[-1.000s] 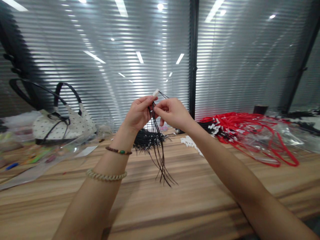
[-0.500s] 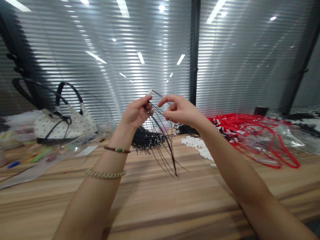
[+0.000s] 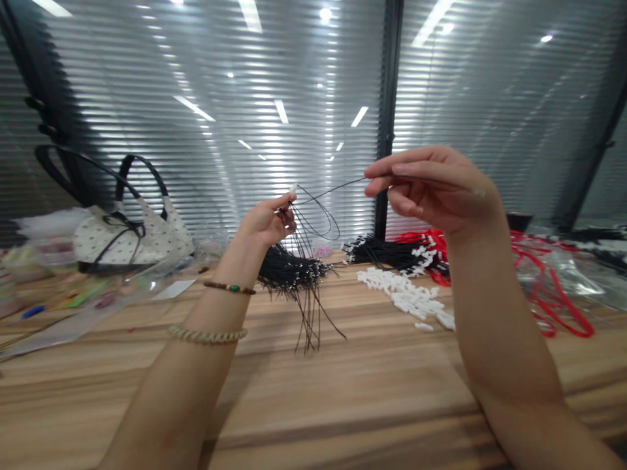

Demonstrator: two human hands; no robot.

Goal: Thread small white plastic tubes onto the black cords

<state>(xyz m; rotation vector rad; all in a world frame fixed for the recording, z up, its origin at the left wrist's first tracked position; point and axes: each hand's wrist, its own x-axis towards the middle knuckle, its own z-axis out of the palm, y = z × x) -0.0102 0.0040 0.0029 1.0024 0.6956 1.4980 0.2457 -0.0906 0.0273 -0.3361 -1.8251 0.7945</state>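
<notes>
Raised above the table, my left hand (image 3: 269, 220) pinches a small white piece (image 3: 294, 189) and several thin black cords (image 3: 307, 287), which dangle toward the tabletop. One cord runs from there to my right hand (image 3: 435, 186), held higher and to the right, its fingers closed on it. A loop of cord hangs between the hands. Behind the dangling cords lies a bundle of black cords (image 3: 289, 269) with shiny tips. A pile of small white pieces (image 3: 409, 294) sits on the table below my right hand.
On the wooden table (image 3: 313, 405), a white dotted bag (image 3: 132, 238) stands at left beside clear plastic and a blue item (image 3: 33, 312). Another black cord bundle (image 3: 386, 251) lies behind the white pieces. Red straps (image 3: 563, 303) and clear bags are at right.
My right hand has moved right and up, away from my left hand, drawing a cord out between them. The dangling cords have swung left. My left hand has barely moved.
</notes>
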